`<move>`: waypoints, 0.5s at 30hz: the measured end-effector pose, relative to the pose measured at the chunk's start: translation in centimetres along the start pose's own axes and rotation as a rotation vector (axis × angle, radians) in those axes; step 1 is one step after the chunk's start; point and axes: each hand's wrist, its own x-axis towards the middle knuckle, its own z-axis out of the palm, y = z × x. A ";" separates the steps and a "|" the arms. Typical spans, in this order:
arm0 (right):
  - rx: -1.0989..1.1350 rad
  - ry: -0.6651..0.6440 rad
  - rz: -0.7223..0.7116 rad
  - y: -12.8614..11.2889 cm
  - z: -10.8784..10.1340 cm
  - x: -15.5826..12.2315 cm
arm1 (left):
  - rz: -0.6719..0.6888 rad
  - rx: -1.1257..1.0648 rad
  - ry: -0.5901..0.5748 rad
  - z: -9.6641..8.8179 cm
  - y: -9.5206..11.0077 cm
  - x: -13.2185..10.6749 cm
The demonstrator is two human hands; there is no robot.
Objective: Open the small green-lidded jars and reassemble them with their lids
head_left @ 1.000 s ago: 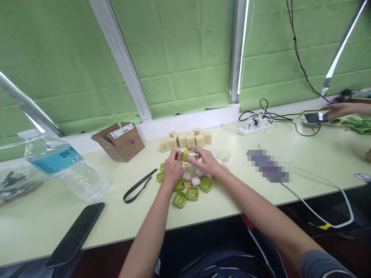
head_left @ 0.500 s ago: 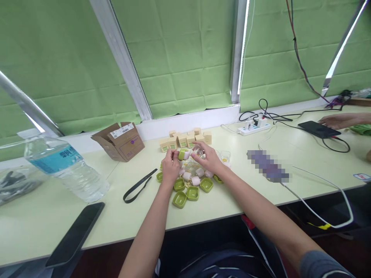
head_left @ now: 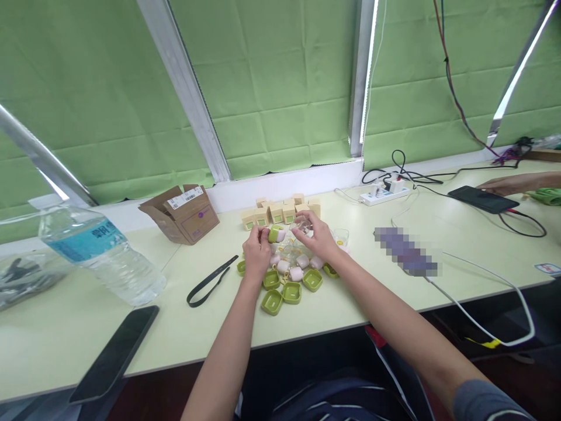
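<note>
My left hand (head_left: 258,247) is closed on a small green case (head_left: 274,234) with a pale pink insert showing at its right side. To its right, my right hand (head_left: 316,235) has its fingers curled around a clear plastic cover (head_left: 300,224), slightly apart from the case. Below both hands lie several green square trays (head_left: 291,292), several pale pink rounded pieces (head_left: 296,274) and some clear plastic covers (head_left: 340,237). Small yellow rings or loops sit among them, too small to make out well.
Behind the hands stand several small beige boxes (head_left: 276,213). An open cardboard box (head_left: 184,215), a water bottle (head_left: 100,251), a black strap (head_left: 205,286) and a phone (head_left: 116,354) are to the left. Rightward are a power strip (head_left: 383,193) and another person's hand (head_left: 504,184) at a phone (head_left: 482,199).
My right hand has drawn slightly up and away from the case, and the clear cover shows more plainly in its fingers. The other person's hand and phone have shifted slightly.
</note>
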 end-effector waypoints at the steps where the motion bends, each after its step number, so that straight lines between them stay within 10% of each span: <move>1: 0.012 0.008 0.010 0.1 0.0 0.0 | 0.000 0.000 0.000 0.0 -0.1 0.0; 15: -0.124 0.107 0.026 2.8 0.1 0.6 | 0.021 0.000 -0.025 0.1 0.2 -0.1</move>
